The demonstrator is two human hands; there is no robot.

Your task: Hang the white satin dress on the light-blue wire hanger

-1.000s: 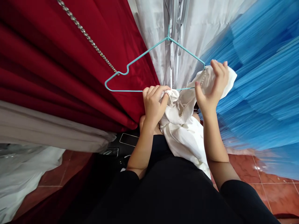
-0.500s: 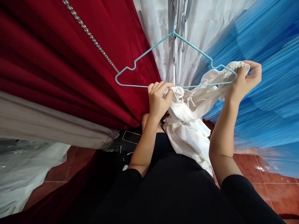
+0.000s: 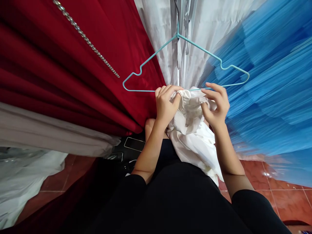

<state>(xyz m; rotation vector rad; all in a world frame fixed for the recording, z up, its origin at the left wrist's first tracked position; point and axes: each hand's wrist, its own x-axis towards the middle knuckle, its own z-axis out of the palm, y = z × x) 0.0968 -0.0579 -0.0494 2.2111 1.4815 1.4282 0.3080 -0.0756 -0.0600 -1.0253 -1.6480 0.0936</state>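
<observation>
White garment with beaded neckline, handled at a turquoise wire hanger. The left hand (image 3: 165, 105) has its fingers (image 3: 162, 92) closed on the upper edge of the white garment (image 3: 197, 141), the thumb on the beaded trim (image 3: 182, 100), and the hanger's lower bar meeting the fingertips. The right hand (image 3: 218, 109) lies across the neckline; its thumb touches the cloth, and its index and middle fingers stand apart above, near the bar. Whether they pinch the cloth cannot be told. The garment's top lies between the two sets of fingers, its body hanging below them over the lap. The wire hanger (image 3: 159, 49) rises above both hands, its ends extending past the fingers on either side; the fingers cover part of its lower bar. Beyond the fingers stand metal rack posts (image 3: 174, 52) and white drapery (image 3: 157, 35). Red fabric (image 3: 97, 87) with a rhinestone strand (image 3: 89, 42) lies outward of the left fingers, and blue tulle (image 3: 265, 97) just beside the right hand. A phone (image 3: 134, 144) rests on a black surface below the left fingers.
</observation>
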